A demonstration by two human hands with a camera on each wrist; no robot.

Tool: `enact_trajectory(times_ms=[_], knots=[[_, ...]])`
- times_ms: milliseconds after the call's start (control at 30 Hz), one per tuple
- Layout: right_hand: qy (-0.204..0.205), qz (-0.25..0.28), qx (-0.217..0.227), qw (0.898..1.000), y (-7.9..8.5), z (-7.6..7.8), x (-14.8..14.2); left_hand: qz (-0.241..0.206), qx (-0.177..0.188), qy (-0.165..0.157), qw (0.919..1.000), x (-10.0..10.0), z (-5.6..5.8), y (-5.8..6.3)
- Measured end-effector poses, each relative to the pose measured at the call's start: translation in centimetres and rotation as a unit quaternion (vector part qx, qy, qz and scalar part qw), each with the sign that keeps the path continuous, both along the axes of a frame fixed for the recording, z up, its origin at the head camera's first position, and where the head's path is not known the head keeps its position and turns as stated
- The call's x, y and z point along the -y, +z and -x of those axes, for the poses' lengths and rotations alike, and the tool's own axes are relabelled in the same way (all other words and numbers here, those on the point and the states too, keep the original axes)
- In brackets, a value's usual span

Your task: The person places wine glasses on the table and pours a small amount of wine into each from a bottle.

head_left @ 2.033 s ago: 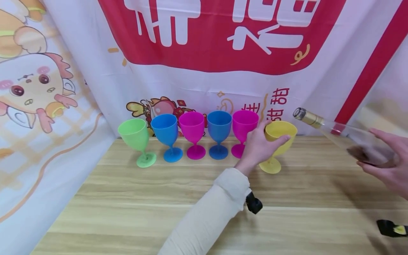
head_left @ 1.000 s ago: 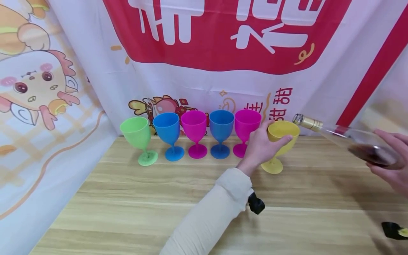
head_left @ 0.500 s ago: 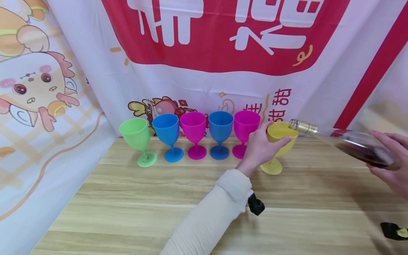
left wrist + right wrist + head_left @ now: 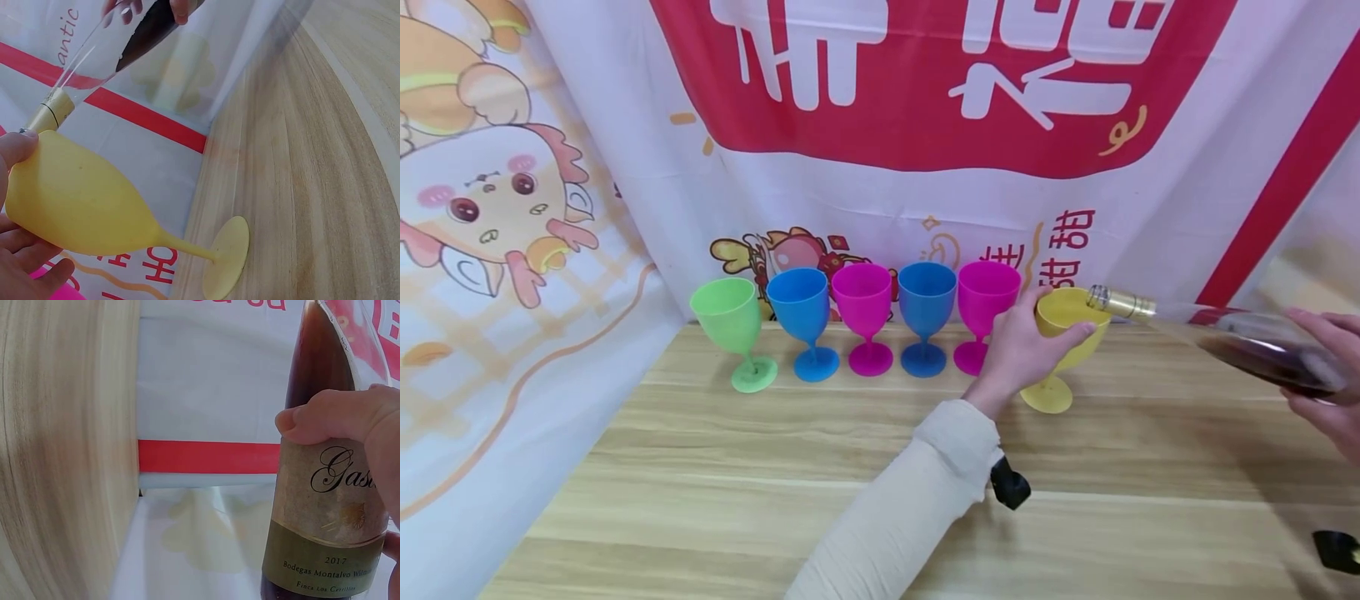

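My left hand (image 4: 1021,346) holds a yellow goblet (image 4: 1078,354) by its bowl, the thumb near the rim and the other fingers on the far side. The goblet's foot (image 4: 228,259) stands on the table. My right hand (image 4: 369,422) grips a clear glass wine bottle (image 4: 1217,329) around its lower body. The bottle lies tilted close to level, its mouth (image 4: 1099,297) right at the goblet's rim. Dark red wine (image 4: 1262,358) lies along the bottle's lower side, short of the neck. A label (image 4: 325,519) with "2017" faces the right wrist camera. The inside of the goblet is partly hidden.
Left of the yellow goblet stand a magenta goblet (image 4: 987,298), a blue one (image 4: 927,304), another magenta one (image 4: 862,304), another blue one (image 4: 801,308) and a green one (image 4: 730,321). A printed cloth (image 4: 887,192) hangs behind the wooden table (image 4: 760,492).
The bottle's mouth has come left and down from beside the yellow goblet to its rim. Wine inside has spread further toward the neck. The left hand keeps its hold on the goblet.
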State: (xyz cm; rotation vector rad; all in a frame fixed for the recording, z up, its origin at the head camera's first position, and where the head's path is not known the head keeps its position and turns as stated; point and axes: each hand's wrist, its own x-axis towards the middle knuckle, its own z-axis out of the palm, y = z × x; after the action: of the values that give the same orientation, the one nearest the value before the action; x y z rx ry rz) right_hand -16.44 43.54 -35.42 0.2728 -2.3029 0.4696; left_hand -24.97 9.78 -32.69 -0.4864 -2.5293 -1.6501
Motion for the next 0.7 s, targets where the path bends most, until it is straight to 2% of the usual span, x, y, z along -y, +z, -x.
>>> enact_trajectory(times_ms=[233,500,700], knots=[[-0.010,-0.005,0.011,1.000,0.41,-0.33,0.22,0.006,-0.002,0.010,0.9999,-0.28,0.00,-0.10],[-0.006,-0.020,0.004,1.000,0.72,-0.60,0.59,0.008,0.001,0.008,0.9999,-0.21,-0.04,-0.11],[0.025,-0.016,-0.032,0.999,0.71,-0.20,0.09,0.005,-0.003,0.004,1.0000,-0.27,-0.01,-0.08]])
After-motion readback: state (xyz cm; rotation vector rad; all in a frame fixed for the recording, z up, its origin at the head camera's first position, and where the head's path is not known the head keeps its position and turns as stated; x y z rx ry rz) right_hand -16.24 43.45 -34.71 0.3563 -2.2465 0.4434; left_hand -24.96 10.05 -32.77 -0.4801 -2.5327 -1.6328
